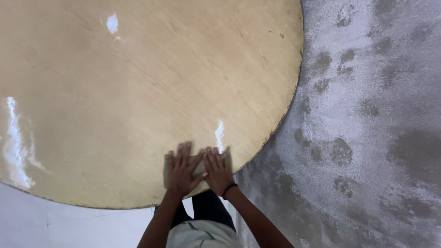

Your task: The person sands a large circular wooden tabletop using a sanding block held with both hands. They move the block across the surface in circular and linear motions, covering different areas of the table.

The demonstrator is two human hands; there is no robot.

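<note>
Head view, looking straight down. The round pale wooden tabletop (138, 82) filled the left and centre of the frame; its surface was bare wood with a few glare streaks at far left, top and just above the hands. Lots of free run across the top to the left and away from the person. The near edge curved along the bottom left, with a strip of light smooth floor (69, 225) below it.

The left hand (180, 171) lay flat, palm down, fingers straight and slightly spread, pressing on the left part of a small grey-green rectangular cloth pad (198, 166). The pad sat on the tabletop close to the near-right rim, mostly covered by both hands; only its left margin, a patch between the hands and its right corner showed. It was motion-blurred, so I couldn't tell its exact outline.

The right hand (217, 170) was also flat on the pad, fingers extended and close together, touching the left hand at the thumb side. A black wristband (229, 189) was on the right wrist. Neither hand gripped anything; both just pressed down.

Right of the hands the rim ran close by, little margin there. The edge swept up and right, chipped and dark along its length. Beyond it was the rough mottled grey concrete floor (367, 124), open all the way to the right side.
</note>
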